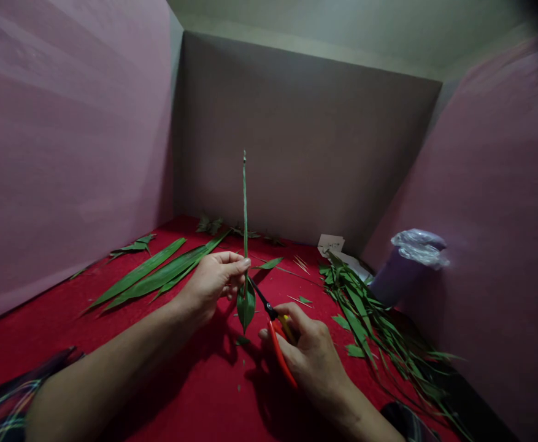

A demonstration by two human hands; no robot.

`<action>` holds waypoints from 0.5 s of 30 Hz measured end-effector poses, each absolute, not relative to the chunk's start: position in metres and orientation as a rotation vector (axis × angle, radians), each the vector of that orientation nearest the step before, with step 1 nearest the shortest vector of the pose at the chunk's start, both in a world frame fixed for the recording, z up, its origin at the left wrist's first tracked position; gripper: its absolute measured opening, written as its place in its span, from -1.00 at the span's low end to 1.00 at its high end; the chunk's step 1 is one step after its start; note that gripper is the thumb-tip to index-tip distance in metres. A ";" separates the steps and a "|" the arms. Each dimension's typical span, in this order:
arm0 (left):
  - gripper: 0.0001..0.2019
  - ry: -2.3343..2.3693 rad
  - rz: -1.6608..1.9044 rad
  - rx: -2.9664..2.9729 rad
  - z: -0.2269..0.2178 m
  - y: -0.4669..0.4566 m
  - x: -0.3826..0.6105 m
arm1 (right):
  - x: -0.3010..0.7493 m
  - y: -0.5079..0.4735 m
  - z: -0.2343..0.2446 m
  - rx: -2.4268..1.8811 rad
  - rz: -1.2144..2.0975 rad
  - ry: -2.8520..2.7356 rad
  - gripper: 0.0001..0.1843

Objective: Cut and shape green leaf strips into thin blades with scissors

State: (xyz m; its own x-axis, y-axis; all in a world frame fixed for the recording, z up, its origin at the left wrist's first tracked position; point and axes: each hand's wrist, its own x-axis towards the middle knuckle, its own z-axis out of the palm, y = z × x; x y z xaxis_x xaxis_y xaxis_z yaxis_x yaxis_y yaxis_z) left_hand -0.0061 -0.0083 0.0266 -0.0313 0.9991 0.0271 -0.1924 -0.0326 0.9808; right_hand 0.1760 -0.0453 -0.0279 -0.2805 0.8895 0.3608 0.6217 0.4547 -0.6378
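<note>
My left hand [213, 279] pinches a long, narrow green leaf [245, 209] and holds it upright above the red cloth [195, 368]. The leaf's wider lower part hangs just below my fingers. My right hand [312, 356] grips red-handled scissors [275, 334], and their dark blades reach up to the leaf close under my left fingers.
Several long green leaves [158, 273] lie on the cloth at the left. A pile of cut leaves and stems [374, 319] lies at the right, beside a purple bin lined with a plastic bag [407, 264]. Pink walls enclose the space on three sides.
</note>
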 end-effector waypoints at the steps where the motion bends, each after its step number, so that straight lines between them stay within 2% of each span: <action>1: -0.78 1.072 1.343 1.070 0.027 -0.008 -0.006 | 0.176 -0.045 -0.028 -1.256 0.498 -2.007 -0.74; 15: -0.79 1.104 1.341 1.030 0.028 -0.009 -0.005 | 0.175 -0.051 -0.022 -1.106 0.563 -1.938 -0.75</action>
